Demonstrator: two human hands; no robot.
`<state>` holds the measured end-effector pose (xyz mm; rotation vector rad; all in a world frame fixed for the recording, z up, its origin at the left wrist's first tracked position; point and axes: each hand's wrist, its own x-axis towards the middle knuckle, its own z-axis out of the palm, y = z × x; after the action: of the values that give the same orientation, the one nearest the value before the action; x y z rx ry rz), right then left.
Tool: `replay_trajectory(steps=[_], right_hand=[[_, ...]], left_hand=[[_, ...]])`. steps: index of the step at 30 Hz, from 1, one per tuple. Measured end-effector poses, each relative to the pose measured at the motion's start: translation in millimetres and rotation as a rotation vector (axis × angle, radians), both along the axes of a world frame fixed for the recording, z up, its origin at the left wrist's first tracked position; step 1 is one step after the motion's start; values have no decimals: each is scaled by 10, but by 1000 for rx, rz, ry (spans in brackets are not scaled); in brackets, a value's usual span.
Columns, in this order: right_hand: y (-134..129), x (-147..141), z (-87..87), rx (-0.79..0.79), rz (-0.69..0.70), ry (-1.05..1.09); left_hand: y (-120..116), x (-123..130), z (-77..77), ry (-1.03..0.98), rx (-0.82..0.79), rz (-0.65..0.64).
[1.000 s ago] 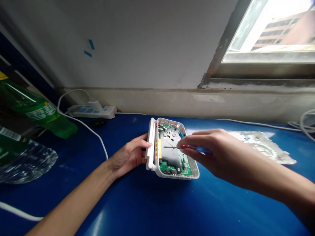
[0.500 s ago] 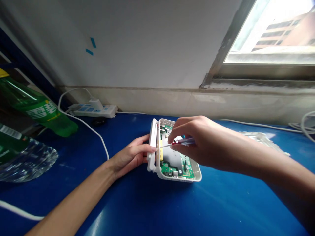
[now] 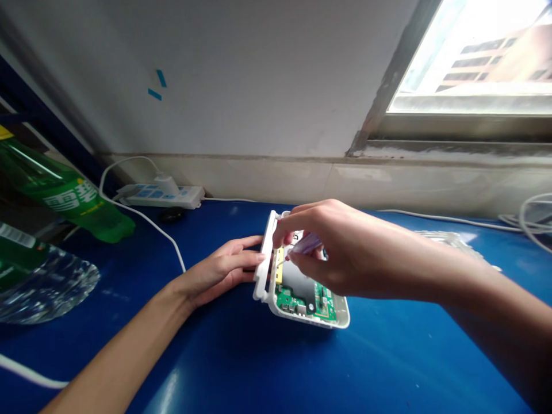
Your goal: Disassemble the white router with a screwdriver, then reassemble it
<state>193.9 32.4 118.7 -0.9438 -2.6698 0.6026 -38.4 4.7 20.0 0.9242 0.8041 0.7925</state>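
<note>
An opened white router point(image 3: 309, 322) sits tilted on the blue table, its green circuit board point(image 3: 290, 299) and a grey plate exposed. Along its left side run white folded antennas point(image 3: 264, 253). My left hand point(image 3: 226, 269) grips that side, thumb on the antennas and fingers partly hidden behind them. In my right hand point(image 3: 321, 247) is a screwdriver point(image 3: 305, 245) with a clear purplish handle, pinched between thumb and fingers. Its thin shaft points left to the yellow ports point(image 3: 279, 267) at the board's edge; whether the tip touches cannot be made out.
A power strip point(image 3: 183, 196) with a plugged-in white cable point(image 3: 149, 215) lies by the wall. Two green bottles point(image 3: 73, 198) lean in from the left. Behind my right forearm lies a clear plastic piece point(image 3: 452, 244). More white cable point(image 3: 532, 218) coils at the far right.
My right hand has moved left with the screwdriver, covering more of the board. The router has tilted more, its right end lower, while my left hand keeps hold of the antenna side.
</note>
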Motion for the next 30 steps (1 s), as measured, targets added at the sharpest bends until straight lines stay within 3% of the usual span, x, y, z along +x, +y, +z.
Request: replay_trajectory(steps=[3,9,13,21,26,30], right_hand=[[-6,-10,-110,-85,-88,153],[-11,20,-529,-287,-146,518],[-8,56,-662,-301,-117,522],[2,80,-794,-136,-44,476],[62,-38,-699,-49,-57,300],[170,-95,-644,-63,14,291]], left_hand=[[29,-44,-4,8,-15,-5],[64,-71,-81,-19,-25,-2],[54,-58,-104,-41,-32,-24],[57,-48,-138,-76,-23,-81],[77,-55,-180,-85,-30,-88],[96,-72,-214,-104,-47,-78]])
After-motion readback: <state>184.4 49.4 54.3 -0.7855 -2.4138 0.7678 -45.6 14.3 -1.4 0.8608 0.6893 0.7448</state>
